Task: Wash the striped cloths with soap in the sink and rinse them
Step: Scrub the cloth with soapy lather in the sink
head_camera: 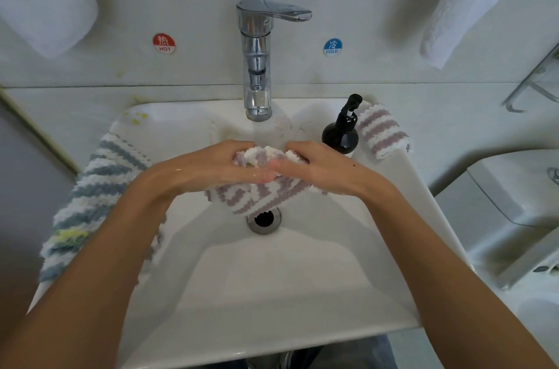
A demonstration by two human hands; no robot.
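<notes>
Both hands over basin of sink [302, 293]. Left hand [208, 166] and right hand [320, 169] bunch the purple-striped cloth [257, 199] between them, fingers curled round it, under the tap [257, 66]; loose end hangs just above the drain [263, 219]. Water flow hard to make out. Blue-striped cloth [90, 196] draped over left rim, second purple cloth [382, 129] on right rim behind the soap bottle [341, 132].

Risks: hanging end could block the drain; right elbow swing may knock the bottle; blue cloth may slide off.
</notes>
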